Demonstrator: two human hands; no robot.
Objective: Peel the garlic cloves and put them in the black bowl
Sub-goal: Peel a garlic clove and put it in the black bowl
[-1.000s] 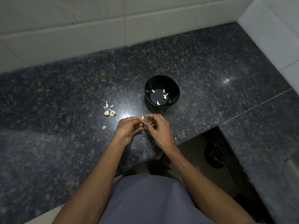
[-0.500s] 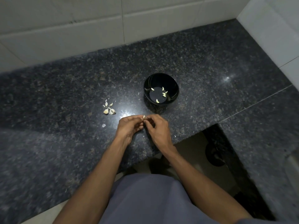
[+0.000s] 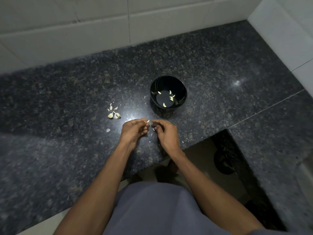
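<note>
The left hand (image 3: 133, 128) was pinching a garlic clove (image 3: 148, 121) at its fingertips, pale tip poking out toward the right. The right hand (image 3: 165, 133) sat just beside it, fingers curled in and pinching what looked like a scrap of skin (image 3: 154, 129), though it's pretty small to be sure. Both hands hovered low over the near edge of the worktop (image 3: 220, 68).

The black bowl (image 3: 168, 82) stood just beyond the hands, a bit to the right, so the right hand was the closer one for a drop. A few peeled cloves (image 3: 171, 98) were already in it. My guess is the clove was nearly bare and headed there next, a short move away from the body.

Off to the far left of the hands was a little pile of unpeeled cloves (image 3: 113, 114), so plenty left to do.
</note>
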